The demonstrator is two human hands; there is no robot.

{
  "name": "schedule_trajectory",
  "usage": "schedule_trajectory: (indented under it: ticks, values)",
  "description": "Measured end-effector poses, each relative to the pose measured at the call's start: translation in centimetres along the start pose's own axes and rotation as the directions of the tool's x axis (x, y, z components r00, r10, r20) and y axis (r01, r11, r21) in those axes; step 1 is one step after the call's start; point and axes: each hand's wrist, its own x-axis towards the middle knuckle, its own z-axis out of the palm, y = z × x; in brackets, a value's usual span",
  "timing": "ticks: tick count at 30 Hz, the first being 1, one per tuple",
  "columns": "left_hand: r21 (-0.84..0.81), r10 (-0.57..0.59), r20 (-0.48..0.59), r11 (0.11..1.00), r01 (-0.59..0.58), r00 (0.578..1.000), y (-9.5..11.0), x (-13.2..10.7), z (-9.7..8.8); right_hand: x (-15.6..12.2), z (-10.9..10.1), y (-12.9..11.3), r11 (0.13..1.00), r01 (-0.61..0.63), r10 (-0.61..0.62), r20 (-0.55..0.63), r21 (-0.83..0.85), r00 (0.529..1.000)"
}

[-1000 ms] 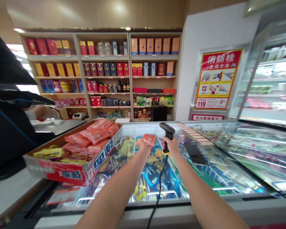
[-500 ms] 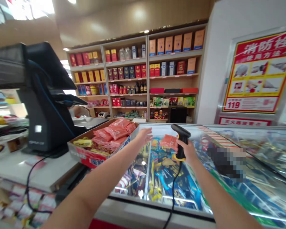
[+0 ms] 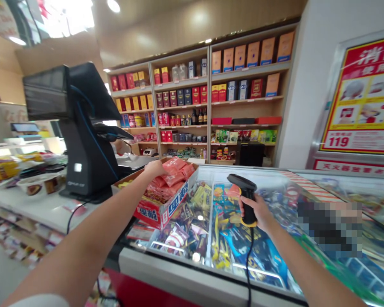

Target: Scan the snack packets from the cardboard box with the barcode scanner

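Note:
In my right hand (image 3: 259, 209) is a black barcode scanner (image 3: 248, 198) with yellow trim, held upright above the glass-topped freezer (image 3: 200, 257). Its cable hangs down toward me. Just behind the scanner lies a single orange-pink packet (image 3: 233, 190), partly covered by it. My left hand (image 3: 155, 169) reaches over a red and white carton (image 3: 160, 212) and touches the pile of orange-pink packets (image 3: 173, 165) inside. Its fingertips are mostly hidden, so whether they grip a packet is unclear.
A black checkout terminal (image 3: 89, 140) stands on the white counter (image 3: 48, 204) at the left. Wrapped ice creams show under the glass. A blurred-out dark object (image 3: 329, 228) is at the right. Shelves (image 3: 182, 103) of boxes line the back wall.
My left hand has moved left from over the freezer glass to the packets in the carton. The view has turned left. My right hand still holds the barcode scanner.

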Motion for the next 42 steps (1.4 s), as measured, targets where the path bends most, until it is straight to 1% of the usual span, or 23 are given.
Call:
schedule_trajectory:
  ticks: [2,3,5,7,10,12,14,15,17,19,21,22,24,25,27,29,33,38,42]
  values:
    - [0.138,0.026,0.058,0.99,-0.034,0.998,1.2,-0.6,-0.5,-0.1,0.1,0.0,1.0,0.002,-0.002,-0.008,0.007,1.0]
    - [0.173,0.042,0.07,0.984,-0.054,0.997,1.9,-1.0,-0.8,-0.1,0.1,0.0,1.0,0.001,-0.001,-0.006,0.008,1.0]
    - [0.175,0.055,0.051,0.983,-0.063,0.997,3.0,-1.8,-1.5,-0.1,0.2,0.0,1.0,0.003,-0.003,0.001,0.006,1.0]
    - [0.167,0.036,-0.005,0.985,-0.035,0.999,3.9,-2.6,-2.3,-0.1,0.2,-0.1,1.0,0.014,-0.014,0.003,0.004,1.0]
    - [0.117,0.026,-0.14,0.993,-0.01,0.99,5.1,-3.8,-3.6,-0.2,0.2,-0.1,1.0,0.01,-0.01,0.019,-0.008,1.0]
    - [0.029,0.034,-0.224,0.999,-0.029,0.974,6.1,-4.7,-4.1,-0.2,0.2,-0.1,1.0,-0.001,0.002,0.036,-0.015,0.999]
    - [-0.101,0.035,-0.29,0.993,-0.067,0.956,7.4,-5.8,-3.8,-0.3,0.2,-0.1,1.0,-0.001,0.001,0.052,-0.01,0.999]
    - [-0.18,0.032,-0.315,0.979,-0.093,0.948,8.2,-6.5,-3.3,-0.3,0.2,-0.1,1.0,0.004,-0.004,0.064,-0.005,0.998]
    - [-0.358,0.016,-0.346,0.922,-0.148,0.938,9.9,-8.0,-1.4,-0.4,0.2,-0.1,1.0,0.014,-0.014,0.102,0.001,0.995]
    - [-0.533,0.0,-0.343,0.823,-0.195,0.939,11.4,-9.6,1.5,-0.5,0.2,-0.2,1.0,0.025,-0.023,0.146,-0.008,0.989]
    - [-0.669,-0.008,-0.309,0.713,-0.211,0.951,12.4,-10.8,4.9,-0.5,0.0,-0.4,0.998,0.037,-0.027,0.185,-0.048,0.982]
    - [-0.714,-0.018,-0.29,0.67,-0.204,0.957,12.6,-11.3,6.5,-0.5,0.0,-0.6,0.996,0.043,-0.026,0.21,-0.079,0.977]
    - [-0.769,-0.038,-0.259,0.612,-0.182,0.965,12.5,-11.8,9.4,-0.6,-0.2,-0.9,0.986,0.063,-0.021,0.261,-0.154,0.965]
    - [-0.786,-0.05,-0.248,0.595,-0.171,0.967,12.1,-11.9,10.5,-0.7,-0.2,-1.1,0.979,0.07,-0.013,0.282,-0.193,0.959]
    - [-0.805,-0.071,-0.236,0.573,-0.154,0.969,11.3,-11.7,11.9,-0.8,-0.2,-1.3,0.96,0.076,0.01,0.306,-0.268,0.952]
    - [-0.808,-0.088,-0.237,0.571,-0.146,0.968,10.6,-11.4,12.5,-0.9,-0.1,-1.4,0.939,0.063,0.046,0.306,-0.337,0.951]
    - [-0.784,-0.085,-0.247,0.603,-0.147,0.965,10.2,-11.0,12.4,-1.0,0.2,-1.3,0.9,0.05,0.099,0.313,-0.434,0.945]
    - [-0.749,-0.065,-0.235,0.649,-0.138,0.97,10.6,-11.2,11.9,-1.1,0.4,-1.4,0.891,0.048,0.117,0.332,-0.45,0.936]
    - [-0.74,-0.049,-0.236,0.657,-0.147,0.971,10.7,-11.4,11.6,-1.0,0.3,-1.2,0.896,0.059,0.101,0.332,-0.439,0.938]
